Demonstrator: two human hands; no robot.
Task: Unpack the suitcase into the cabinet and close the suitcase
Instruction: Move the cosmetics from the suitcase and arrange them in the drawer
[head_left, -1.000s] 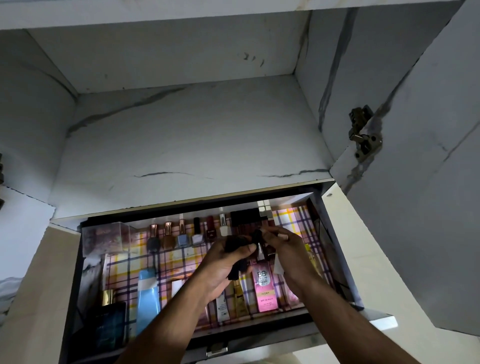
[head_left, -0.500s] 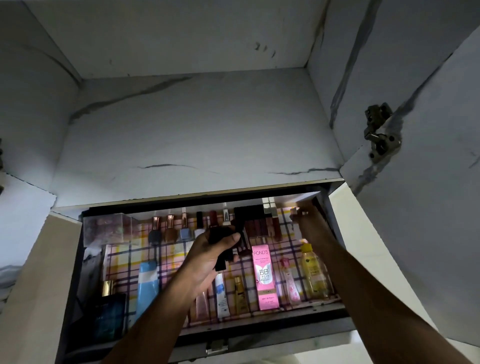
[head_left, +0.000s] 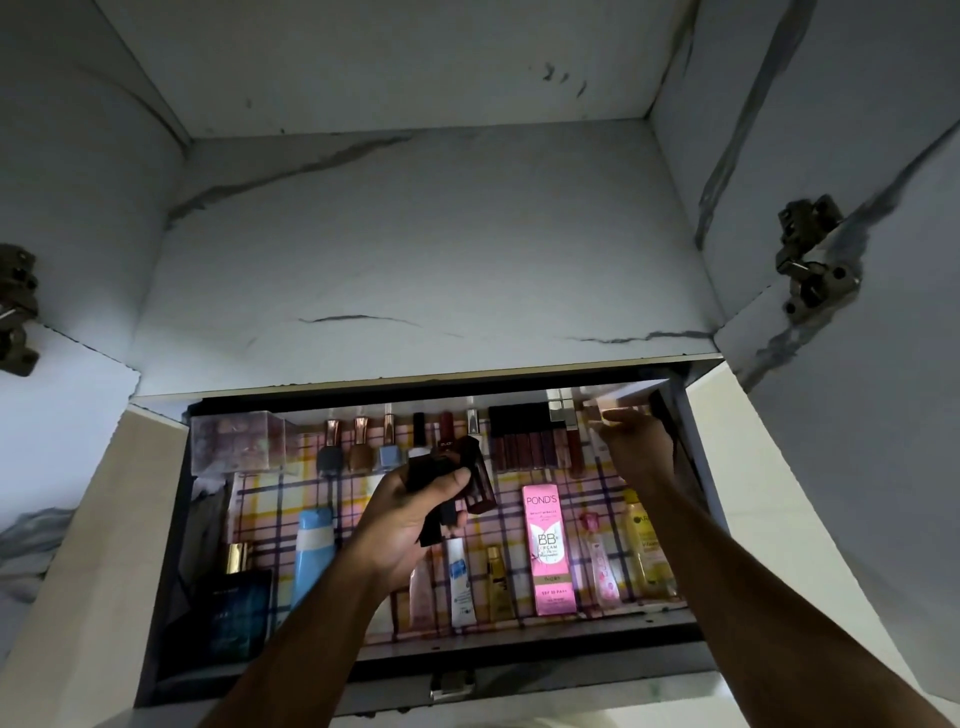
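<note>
An open case (head_left: 519, 670) with plaid lining lies below the empty marble-patterned cabinet shelf (head_left: 415, 260). Cosmetics lie in rows inside it. My left hand (head_left: 405, 525) hovers over the middle of the case and grips a bundle of dark lipstick tubes (head_left: 441, 467). At the case's far right corner, just under the shelf edge, my right hand (head_left: 639, 447) pinches a small pale tube (head_left: 597, 441). That tube sits at the end of a row of dark lip glosses (head_left: 524, 436).
Nail polishes (head_left: 358, 447) and a clear box (head_left: 239, 441) line the far row. Nearer lie a blue tube (head_left: 311, 556), a dark perfume box (head_left: 234, 613), a pink Pond's tube (head_left: 548, 551) and a yellow bottle (head_left: 644, 540). Cabinet doors stand open on hinges (head_left: 810, 270).
My right hand took a small item from the bundle in my left hand and carried it to the case's far right corner. The left hand stayed over the middle.
</note>
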